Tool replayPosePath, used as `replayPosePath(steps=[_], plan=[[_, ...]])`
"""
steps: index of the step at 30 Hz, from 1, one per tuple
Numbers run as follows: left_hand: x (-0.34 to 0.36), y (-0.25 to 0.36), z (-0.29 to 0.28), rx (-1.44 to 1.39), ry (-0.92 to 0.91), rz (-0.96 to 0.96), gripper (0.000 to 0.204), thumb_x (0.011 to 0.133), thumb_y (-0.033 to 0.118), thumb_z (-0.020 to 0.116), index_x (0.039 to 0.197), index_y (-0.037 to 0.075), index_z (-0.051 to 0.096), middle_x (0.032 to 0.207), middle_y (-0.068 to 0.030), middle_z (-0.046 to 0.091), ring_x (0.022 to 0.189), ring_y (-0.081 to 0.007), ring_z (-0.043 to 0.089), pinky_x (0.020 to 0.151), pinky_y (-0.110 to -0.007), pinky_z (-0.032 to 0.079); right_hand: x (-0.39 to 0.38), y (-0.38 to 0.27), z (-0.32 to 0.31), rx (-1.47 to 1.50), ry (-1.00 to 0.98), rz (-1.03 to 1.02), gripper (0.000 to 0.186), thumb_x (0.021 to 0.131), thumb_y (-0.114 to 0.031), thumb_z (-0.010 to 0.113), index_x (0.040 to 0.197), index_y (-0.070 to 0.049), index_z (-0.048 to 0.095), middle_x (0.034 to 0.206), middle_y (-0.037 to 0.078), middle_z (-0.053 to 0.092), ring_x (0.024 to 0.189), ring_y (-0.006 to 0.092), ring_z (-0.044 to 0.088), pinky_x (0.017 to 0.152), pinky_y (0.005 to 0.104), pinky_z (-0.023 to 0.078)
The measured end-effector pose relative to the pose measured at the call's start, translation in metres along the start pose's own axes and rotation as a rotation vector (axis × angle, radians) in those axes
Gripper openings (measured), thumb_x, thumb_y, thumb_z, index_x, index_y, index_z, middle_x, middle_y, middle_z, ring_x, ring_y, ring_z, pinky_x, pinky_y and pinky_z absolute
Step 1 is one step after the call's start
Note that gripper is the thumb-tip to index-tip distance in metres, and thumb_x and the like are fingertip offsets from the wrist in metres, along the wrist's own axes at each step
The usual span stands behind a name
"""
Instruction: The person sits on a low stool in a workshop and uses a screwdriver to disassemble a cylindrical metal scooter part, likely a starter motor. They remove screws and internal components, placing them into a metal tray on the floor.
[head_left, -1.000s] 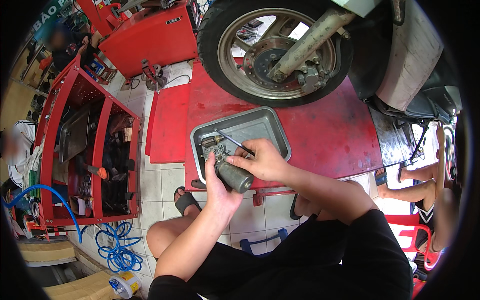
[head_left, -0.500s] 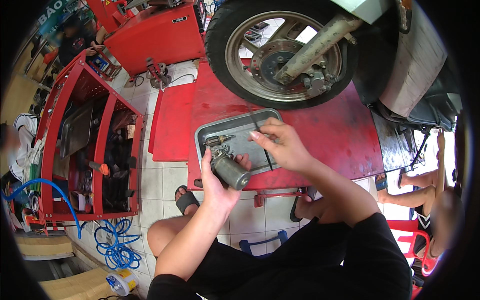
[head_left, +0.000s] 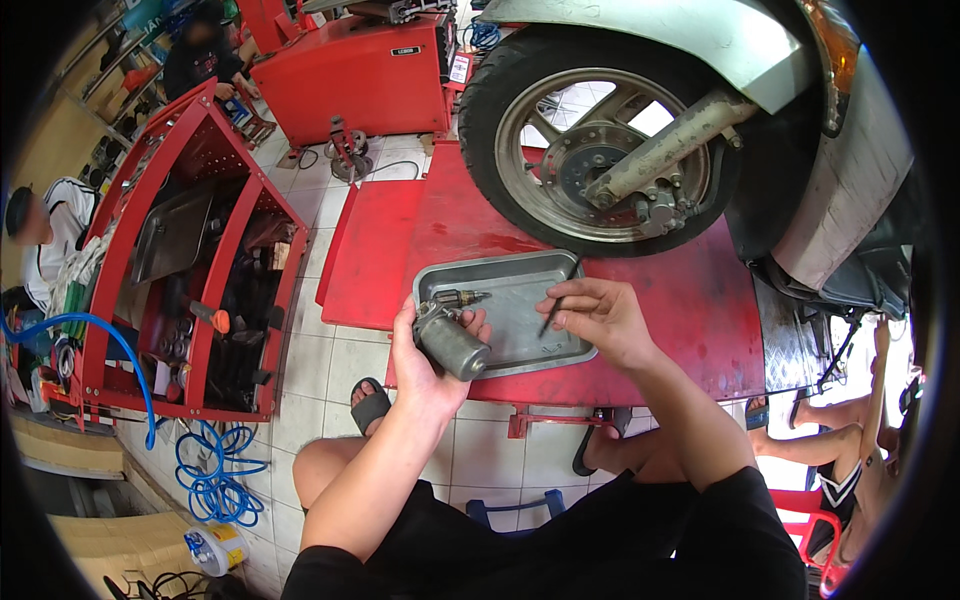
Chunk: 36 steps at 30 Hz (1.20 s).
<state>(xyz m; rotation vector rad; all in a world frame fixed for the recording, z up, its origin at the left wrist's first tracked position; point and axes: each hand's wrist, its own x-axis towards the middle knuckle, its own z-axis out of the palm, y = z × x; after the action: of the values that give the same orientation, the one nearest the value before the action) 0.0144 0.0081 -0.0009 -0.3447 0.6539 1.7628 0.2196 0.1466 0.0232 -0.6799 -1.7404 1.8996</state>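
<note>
My left hand point(head_left: 420, 355) grips a grey metal part with a cylindrical body point(head_left: 455, 345), tilted over the left side of a steel tray point(head_left: 525, 335) on a red platform point(head_left: 660, 340). My right hand point(head_left: 598, 315) pinches a thin dark rod-like tool point(head_left: 548, 320) over the tray's right half, apart from the part. A small brass and dark fitting point(head_left: 462, 298) shows just behind the part; whether it rests in the tray or is attached, I cannot tell. Some tiny pieces point(head_left: 551, 349) lie in the tray.
A motorbike front wheel point(head_left: 485, 130) stands behind the tray. A red tool cart point(head_left: 212, 278) is left, with blue hose point(head_left: 215, 470) below; a red machine point(head_left: 340, 85) stands behind. Co-workers sit at back left point(head_left: 195, 70), far left point(head_left: 55, 240) and right point(head_left: 830, 440).
My right hand has drawn rightward away from the part with the tool, which now points steeply across the tray instead of toward the part. The view has shifted slightly.
</note>
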Motion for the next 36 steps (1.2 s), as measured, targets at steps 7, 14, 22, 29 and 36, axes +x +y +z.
replayPosePath(steps=[7, 14, 22, 29, 36], plan=[[-0.002, 0.001, 0.002, 0.002, 0.057, 0.018, 0.063, 0.091, 0.056, 0.061, 0.107, -0.004, 0.053, 0.108, -0.0193, 0.058, 0.113, -0.0365, 0.061, 0.103, -0.048, 0.051, 0.0, 0.011, 0.003, 0.379, -0.023, 0.147, 0.041, 0.09, -0.013, 0.072, 0.119, 0.014, 0.058, 0.114, 0.022, 0.069, 0.101, 0.0218, 0.069, 0.087, 0.0337, 0.057], [-0.003, 0.002, 0.001, 0.01, 0.033, 0.021, 0.065, 0.089, 0.054, 0.064, 0.111, -0.005, 0.052, 0.108, -0.019, 0.058, 0.115, -0.0361, 0.06, 0.105, -0.048, 0.05, -0.004, 0.01, 0.018, -0.023, -0.023, -0.009, 0.016, 0.096, -0.005, 0.062, 0.104, 0.009, 0.065, 0.112, 0.026, 0.068, 0.089, 0.0237, 0.071, 0.079, 0.0326, 0.06], [-0.003, 0.007, 0.004, -0.009, 0.007, 0.04, 0.062, 0.089, 0.053, 0.064, 0.109, -0.005, 0.053, 0.107, -0.0187, 0.058, 0.114, -0.0349, 0.06, 0.106, -0.049, 0.048, -0.009, 0.006, 0.017, 0.045, -0.1, 0.169, 0.035, 0.098, -0.003, 0.055, 0.13, -0.001, 0.041, 0.091, 0.007, 0.068, 0.077, 0.011, 0.059, 0.072, 0.026, 0.048], [-0.001, 0.011, 0.001, 0.0, -0.018, 0.116, 0.058, 0.091, 0.053, 0.061, 0.104, -0.003, 0.053, 0.103, -0.018, 0.059, 0.111, -0.0348, 0.06, 0.108, -0.049, 0.046, -0.024, -0.006, 0.041, -0.581, 0.023, -0.05, 0.021, 0.088, -0.008, 0.075, 0.095, 0.001, 0.058, 0.064, 0.004, 0.057, 0.056, 0.0065, 0.048, 0.054, 0.0248, 0.041], [-0.009, 0.012, 0.003, 0.076, -0.06, 0.138, 0.052, 0.093, 0.052, 0.058, 0.102, 0.001, 0.054, 0.105, -0.0166, 0.062, 0.11, -0.0324, 0.061, 0.1, -0.047, 0.049, -0.034, -0.008, 0.042, -0.694, 0.04, -0.075, 0.02, 0.089, -0.011, 0.074, 0.096, 0.001, 0.06, 0.071, 0.017, 0.065, 0.062, 0.0286, 0.065, 0.059, 0.0346, 0.049]])
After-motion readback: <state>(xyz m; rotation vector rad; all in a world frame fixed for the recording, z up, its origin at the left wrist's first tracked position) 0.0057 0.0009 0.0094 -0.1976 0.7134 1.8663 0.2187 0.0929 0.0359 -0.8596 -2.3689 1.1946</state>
